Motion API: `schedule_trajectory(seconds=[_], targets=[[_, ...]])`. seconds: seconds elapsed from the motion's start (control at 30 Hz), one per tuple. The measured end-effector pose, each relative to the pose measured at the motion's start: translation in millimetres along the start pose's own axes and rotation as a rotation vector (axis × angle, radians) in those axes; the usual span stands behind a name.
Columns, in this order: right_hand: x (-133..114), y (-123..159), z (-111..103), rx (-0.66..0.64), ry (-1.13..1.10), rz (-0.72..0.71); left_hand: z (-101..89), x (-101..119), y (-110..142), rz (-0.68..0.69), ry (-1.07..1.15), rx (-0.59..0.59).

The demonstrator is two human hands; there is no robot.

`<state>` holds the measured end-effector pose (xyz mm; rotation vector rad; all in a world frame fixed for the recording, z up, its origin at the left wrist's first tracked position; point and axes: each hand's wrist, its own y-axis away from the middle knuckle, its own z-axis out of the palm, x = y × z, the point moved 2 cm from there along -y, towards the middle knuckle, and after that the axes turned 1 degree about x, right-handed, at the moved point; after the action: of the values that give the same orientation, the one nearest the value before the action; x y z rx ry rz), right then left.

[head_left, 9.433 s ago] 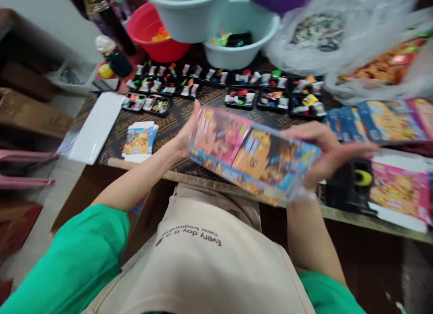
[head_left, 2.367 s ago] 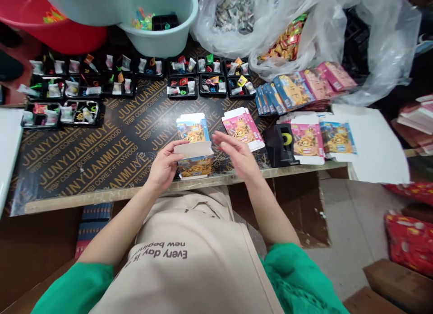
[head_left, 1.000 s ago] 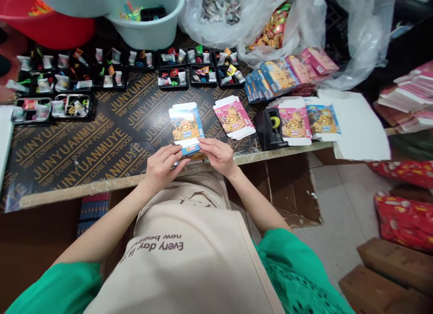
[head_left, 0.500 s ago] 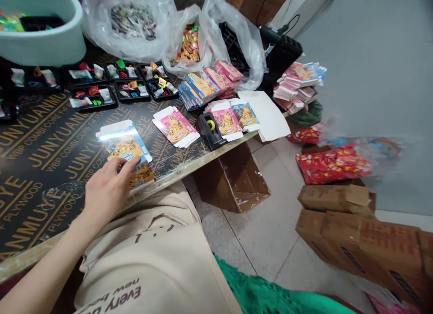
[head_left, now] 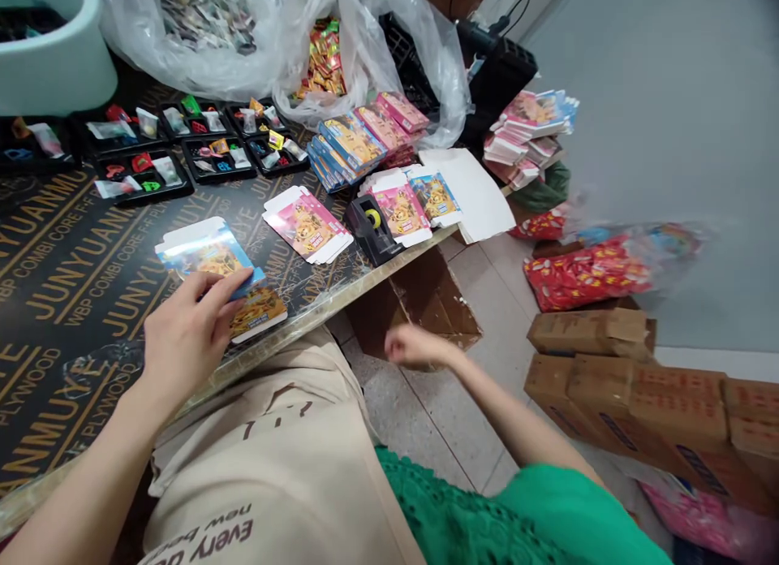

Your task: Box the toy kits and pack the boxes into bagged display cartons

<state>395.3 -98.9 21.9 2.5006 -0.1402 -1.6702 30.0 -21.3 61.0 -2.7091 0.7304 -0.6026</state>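
Observation:
My left hand [head_left: 186,329] is closed at the near edge of a flat blue printed carton [head_left: 204,244], its index finger and thumb on the carton's lower corner. Under the hand, another orange-and-blue printed carton [head_left: 259,309] lies at the table edge. My right hand [head_left: 414,346] hovers past the table edge, over an open cardboard box; its fingers look curled but are smeared by motion. To the right of the blue carton lie flat pink cartons [head_left: 307,224]. Next to them stands a black tape dispenser [head_left: 374,232] with yellow tape.
Black trays [head_left: 219,159] with small wrapped items line the table [head_left: 79,256]. Behind them are clear plastic bags [head_left: 261,53], a pale tub [head_left: 79,70] and stacked filled boxes [head_left: 356,139]. The open cardboard box [head_left: 426,297] is below; brown cartons [head_left: 608,394] stand on the floor.
My right hand has come into view from the lower right. My left hand stays at the blue carton, whose lower edge now sits slightly differently. The view has shifted a little.

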Motion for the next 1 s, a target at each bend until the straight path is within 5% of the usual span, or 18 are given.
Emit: schedule_trajectory(seconds=[0.17,0.37,0.53,0.73,0.87,1.0], targets=[[3.5,-72.1,-57.4,0.341,0.438,-0.070,12.8,26.4,-28.9,0.086,-0.058,0.022],[24.8,-115.8,-56.8,0.246,0.424,-0.067,51.7,30.5,-22.5,0.253,-0.110,0.077],[29.2,-120.2,-52.8,0.303,0.210,-0.101,60.0,33.7,-11.8,0.342,-0.122,0.166],[26.9,-97.2,-40.0,0.615,-0.037,-0.064,56.1,30.3,-12.3,0.402,-0.069,0.201],[45.5,-82.1,-28.0,0.615,-0.169,0.106,60.9,25.7,-14.6,0.360,-0.008,0.227],[65.1,-82.5,-20.8,0.667,-0.133,0.113,63.0,20.8,-16.5,0.298,0.080,0.194]])
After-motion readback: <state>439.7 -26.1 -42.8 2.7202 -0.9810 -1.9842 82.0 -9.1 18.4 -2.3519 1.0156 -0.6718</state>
